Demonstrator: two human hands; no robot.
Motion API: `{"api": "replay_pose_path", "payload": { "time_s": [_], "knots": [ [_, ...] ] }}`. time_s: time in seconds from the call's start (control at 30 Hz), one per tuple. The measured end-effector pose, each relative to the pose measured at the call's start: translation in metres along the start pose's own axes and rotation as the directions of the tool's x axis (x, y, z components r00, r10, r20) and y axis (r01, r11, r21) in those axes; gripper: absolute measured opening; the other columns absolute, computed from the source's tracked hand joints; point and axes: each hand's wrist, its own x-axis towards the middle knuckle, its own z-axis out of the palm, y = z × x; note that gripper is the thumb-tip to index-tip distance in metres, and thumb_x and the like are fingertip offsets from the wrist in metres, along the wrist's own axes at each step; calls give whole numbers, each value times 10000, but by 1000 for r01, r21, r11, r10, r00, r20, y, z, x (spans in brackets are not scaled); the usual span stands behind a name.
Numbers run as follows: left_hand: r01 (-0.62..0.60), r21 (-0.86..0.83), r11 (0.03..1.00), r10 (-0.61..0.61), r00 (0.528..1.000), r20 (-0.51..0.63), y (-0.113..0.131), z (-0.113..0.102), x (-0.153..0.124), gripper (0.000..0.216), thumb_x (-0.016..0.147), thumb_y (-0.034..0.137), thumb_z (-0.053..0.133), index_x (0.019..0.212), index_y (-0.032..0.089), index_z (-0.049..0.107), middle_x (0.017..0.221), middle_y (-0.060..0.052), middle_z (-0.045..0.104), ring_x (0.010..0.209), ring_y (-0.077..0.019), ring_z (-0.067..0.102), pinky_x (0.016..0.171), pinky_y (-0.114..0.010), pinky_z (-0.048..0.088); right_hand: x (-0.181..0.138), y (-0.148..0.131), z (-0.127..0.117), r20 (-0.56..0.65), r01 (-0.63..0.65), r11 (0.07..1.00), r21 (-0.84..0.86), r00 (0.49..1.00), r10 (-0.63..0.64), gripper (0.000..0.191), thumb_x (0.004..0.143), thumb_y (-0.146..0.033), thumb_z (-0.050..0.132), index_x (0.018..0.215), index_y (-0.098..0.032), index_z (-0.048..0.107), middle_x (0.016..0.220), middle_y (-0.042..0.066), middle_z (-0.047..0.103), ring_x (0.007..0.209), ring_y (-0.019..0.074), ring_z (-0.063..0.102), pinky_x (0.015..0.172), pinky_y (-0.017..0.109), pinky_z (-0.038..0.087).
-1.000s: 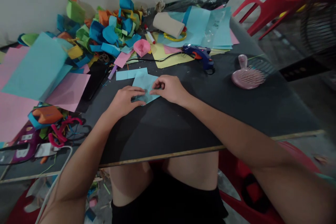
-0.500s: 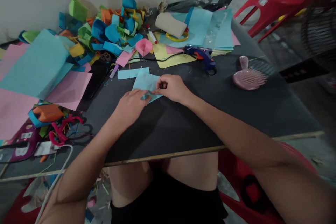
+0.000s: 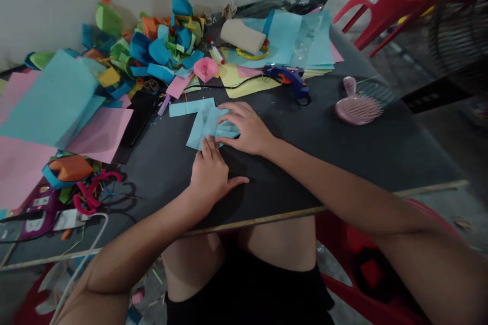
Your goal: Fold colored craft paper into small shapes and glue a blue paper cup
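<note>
A light blue sheet of paper (image 3: 202, 124) with crease lines lies on the dark table in front of me. My left hand (image 3: 211, 175) rests with its fingertips on the paper's near edge, thumb stretched out to the right over the table. On the paper's right side is my right hand (image 3: 244, 127), fingers curved and spread apart from the thumb, covering part of the sheet. Just behind the sheet lies a light blue paper strip (image 3: 183, 107), partly overlapped by it.
Folded coloured paper pieces (image 3: 152, 51) are heaped at the back left. A blue glue gun (image 3: 292, 78) lies behind my right hand, a pink hairbrush (image 3: 356, 106) to the right. Large paper sheets (image 3: 49, 101) and pink pipe cleaners (image 3: 89, 193) lie on the left.
My left hand has shifted toward me and turned, its thumb now spread out. The right hand has opened from a pinch, and the blue paper lies flatter and turned.
</note>
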Motion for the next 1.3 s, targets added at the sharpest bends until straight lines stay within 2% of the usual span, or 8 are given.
{"api": "replay_pose_path", "payload": {
  "time_s": [0.3, 0.47, 0.57, 0.67, 0.77, 0.97, 1.1, 1.3],
  "knots": [
    [13, -3, 1000, -13, 998, -65, 1, 6, -3, 1064, 822, 776, 471, 1432, -92, 404, 1490, -353, 346, 1422, -428, 360, 1016, -445, 474, -20, 19, -13, -51, -168, 959, -229, 986, 161, 743, 732, -632, 722, 1309, -202, 538, 1650, 118, 155, 1482, 452, 173, 1156, 653, 246],
    [-17, -96, 995, -7, 970, -241, -16, 8, 6, 556, 1011, 429, 412, 1280, -20, 599, 1317, -275, 604, 1241, -339, 590, 832, -376, 558, -32, 29, -27, -103, -111, 961, -254, 991, 87, 455, 871, -546, 610, 1194, -227, 642, 1602, 85, 328, 1436, 383, 337, 1133, 600, 334],
    [-146, -110, 983, 102, 936, -337, -43, 9, 18, 324, 991, 253, 458, 982, 99, 743, 1017, -152, 748, 999, -271, 708, 819, -358, 559, -33, 19, -29, 47, 89, 968, -236, 996, -80, 309, 966, -353, 503, 1201, -231, 662, 1498, 75, 500, 1371, 289, 460, 1114, 501, 393],
    [-219, -58, 974, 171, 878, -447, -73, 13, 30, 238, 942, 205, 538, 858, 153, 755, 1044, -124, 751, 1089, -271, 676, 884, -374, 551, -34, 4, -28, 215, 229, 953, -197, 959, -186, 298, 982, -299, 476, 1173, -224, 693, 1328, 74, 655, 1227, 248, 591, 1033, 439, 466],
    [-312, 30, 949, 277, 789, -548, -94, 18, 39, 273, 928, 126, 505, 1069, 183, 732, 1273, -99, 679, 1168, -258, 629, 922, -400, 528, -35, -12, -25, 245, 232, 940, -251, 954, -171, 301, 961, -375, 535, 1115, -195, 721, 1205, 103, 712, 1086, 273, 649, 927, 440, 508],
    [-345, 18, 938, 255, 658, -708, -97, 23, 48, 287, 986, 208, 458, 1112, 186, 715, 1097, -84, 750, 1025, -242, 663, 891, -422, 499, -24, -23, -13, 223, 99, 975, -200, 973, -53, 183, 930, -315, 602, 1000, -220, 742, 1079, 82, 705, 998, 237, 652, 861, 366, 518],
    [-447, -9, 895, 347, 708, -615, -95, 27, 51, 258, 982, 271, 500, 998, 198, 746, 1009, -41, 765, 971, -210, 680, 840, -348, 528, -15, -11, -11, 234, 54, 997, -54, 971, -40, 293, 872, -389, 679, 1113, -226, 716, 1154, 98, 662, 1073, 256, 627, 955, 418, 501],
    [-369, -220, 903, 208, 823, -529, -96, 29, 57, 246, 938, 374, 592, 998, 186, 741, 1085, -75, 739, 1058, -219, 650, 944, -365, 514, -19, 13, -31, 304, 108, 992, 67, 945, -123, 364, 828, -457, 712, 1131, -255, 710, 1224, 86, 661, 1137, 260, 606, 1018, 459, 470]
  ]
}}
